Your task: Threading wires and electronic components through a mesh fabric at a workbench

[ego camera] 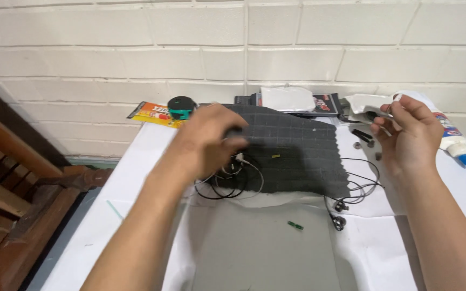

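- Head view looks down on a white paper-covered surface [136, 161] set against a pale brick wall, with a dark grey ridged foam mat [297, 156] lying across the middle.
- Left hand [208, 141] rests over the mat's left edge, fingers curled down and closed on a small dark object — too hidden to say what it is.
- Just below that hand lies a tangle of thin black earphone cable [233, 180], touching the mat's edge; a second loop with two small earbuds [339, 213] trails off the mat's lower right corner.
- Right hand [405, 134] is raised near the far right, fingertips pinched together on a crumpled white plastic wrapper [365, 105].
- White glue bottle with a blue tip [454, 143] lies just beside that hand; a tiny green circuit strip [295, 226] sits alone on the grey sheet, well apart from both.
- To my eye, a steady left hold matters most — pressing lightly, keeping the loose cable clear of the fingers so nothing snags or drags.
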